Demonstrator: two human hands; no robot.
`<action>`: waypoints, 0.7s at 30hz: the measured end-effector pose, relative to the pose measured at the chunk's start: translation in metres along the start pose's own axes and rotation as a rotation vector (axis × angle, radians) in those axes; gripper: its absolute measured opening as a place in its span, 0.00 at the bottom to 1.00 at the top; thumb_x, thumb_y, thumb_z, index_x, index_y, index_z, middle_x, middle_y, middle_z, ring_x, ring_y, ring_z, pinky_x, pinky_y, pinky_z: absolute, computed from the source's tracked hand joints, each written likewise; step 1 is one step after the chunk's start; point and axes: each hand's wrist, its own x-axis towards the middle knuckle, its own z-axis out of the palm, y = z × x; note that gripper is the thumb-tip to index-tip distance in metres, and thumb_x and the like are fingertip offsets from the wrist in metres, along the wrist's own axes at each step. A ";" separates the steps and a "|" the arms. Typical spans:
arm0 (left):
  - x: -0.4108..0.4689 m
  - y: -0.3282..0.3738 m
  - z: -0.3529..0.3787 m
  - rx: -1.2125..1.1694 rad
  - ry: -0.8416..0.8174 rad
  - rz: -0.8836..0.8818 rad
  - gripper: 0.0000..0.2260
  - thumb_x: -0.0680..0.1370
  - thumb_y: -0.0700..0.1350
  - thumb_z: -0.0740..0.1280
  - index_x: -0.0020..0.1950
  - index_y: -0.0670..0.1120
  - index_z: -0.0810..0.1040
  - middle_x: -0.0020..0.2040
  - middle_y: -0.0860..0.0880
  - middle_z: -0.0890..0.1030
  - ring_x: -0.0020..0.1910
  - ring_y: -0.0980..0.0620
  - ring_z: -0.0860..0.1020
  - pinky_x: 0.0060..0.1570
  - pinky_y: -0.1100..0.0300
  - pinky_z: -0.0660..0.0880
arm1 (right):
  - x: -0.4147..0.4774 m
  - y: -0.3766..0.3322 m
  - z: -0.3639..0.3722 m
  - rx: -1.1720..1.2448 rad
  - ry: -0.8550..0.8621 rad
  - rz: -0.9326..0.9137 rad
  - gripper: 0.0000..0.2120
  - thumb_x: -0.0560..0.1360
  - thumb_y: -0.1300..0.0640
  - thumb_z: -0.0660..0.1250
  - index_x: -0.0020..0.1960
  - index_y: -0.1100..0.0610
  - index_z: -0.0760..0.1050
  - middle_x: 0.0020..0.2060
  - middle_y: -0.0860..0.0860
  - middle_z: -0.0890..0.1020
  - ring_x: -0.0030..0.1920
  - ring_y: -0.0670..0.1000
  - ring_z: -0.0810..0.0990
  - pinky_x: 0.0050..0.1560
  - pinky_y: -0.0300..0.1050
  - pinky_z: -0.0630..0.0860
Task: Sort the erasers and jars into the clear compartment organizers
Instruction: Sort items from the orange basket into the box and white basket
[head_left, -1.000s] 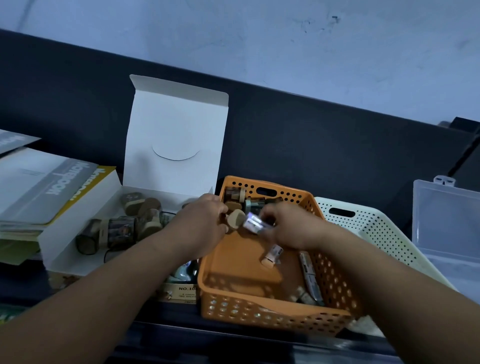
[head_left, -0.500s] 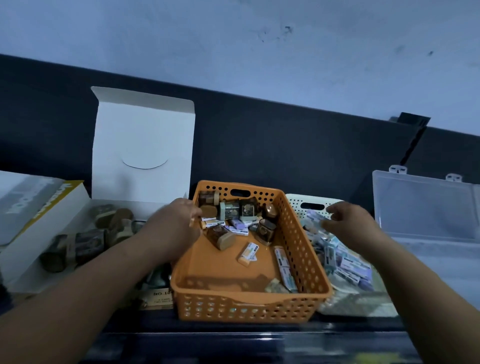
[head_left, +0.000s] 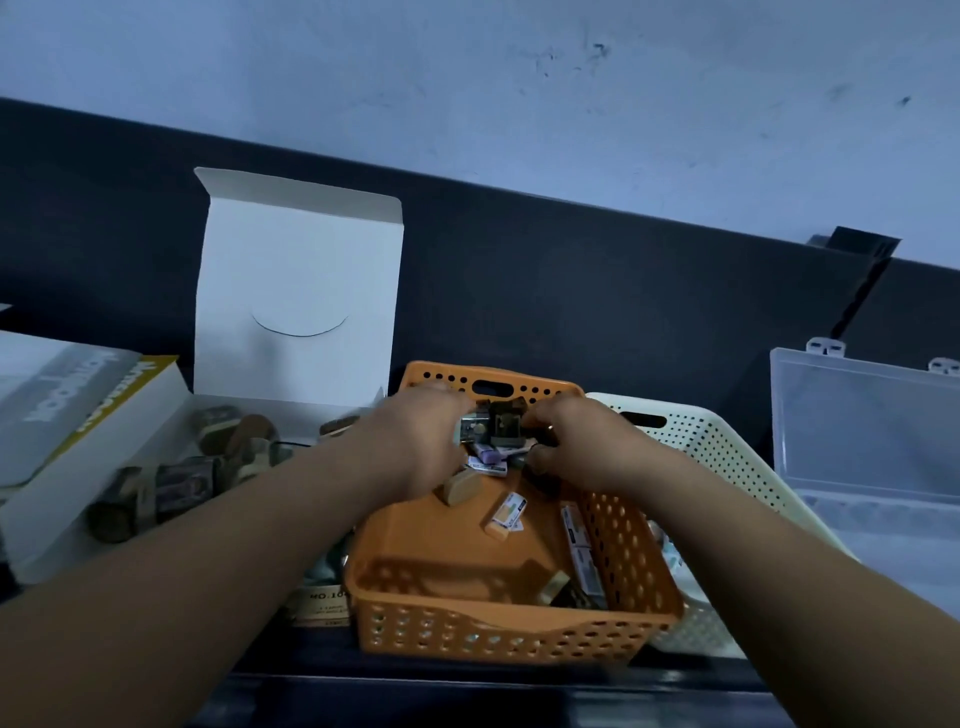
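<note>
Jars (head_left: 498, 422) sit bunched at the orange basket's (head_left: 519, 631) far end, between your curled left hand (head_left: 415, 441) and right hand (head_left: 576, 449); whether either grips one is unclear. The clear organizer (head_left: 862, 441) lies off your right.

The orange basket (head_left: 509, 618) is pierced with rows of round holes; the cream basket (head_left: 727, 457) to its right has finer dots. Inside the orange one lie a purple eraser (head_left: 491, 453) and an orange eraser (head_left: 505, 512) in a white sleeve. On the left, the white box (head_left: 296, 291) is plain and the book (head_left: 78, 405) is grey with a yellow edge. On the far right is a clear organizer (head_left: 862, 441).
</note>
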 end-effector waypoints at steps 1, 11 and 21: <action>0.005 0.005 0.003 -0.002 -0.077 0.021 0.25 0.78 0.42 0.64 0.75 0.49 0.64 0.73 0.47 0.66 0.70 0.49 0.67 0.67 0.56 0.66 | 0.005 0.000 0.003 -0.045 -0.038 -0.006 0.16 0.74 0.53 0.68 0.62 0.51 0.75 0.58 0.50 0.79 0.54 0.51 0.77 0.47 0.43 0.73; 0.042 0.010 0.034 0.250 -0.407 -0.019 0.14 0.75 0.36 0.63 0.59 0.46 0.76 0.50 0.47 0.78 0.47 0.49 0.77 0.43 0.58 0.74 | 0.026 0.001 0.025 -0.248 -0.245 -0.061 0.11 0.77 0.55 0.63 0.59 0.54 0.74 0.53 0.54 0.77 0.56 0.56 0.73 0.49 0.46 0.72; -0.002 -0.009 -0.036 -0.184 -0.003 -0.015 0.20 0.70 0.43 0.72 0.60 0.57 0.76 0.53 0.54 0.74 0.50 0.55 0.75 0.50 0.60 0.75 | 0.027 -0.030 -0.025 0.340 -0.006 -0.178 0.09 0.73 0.58 0.70 0.51 0.48 0.78 0.46 0.45 0.80 0.46 0.47 0.80 0.48 0.46 0.78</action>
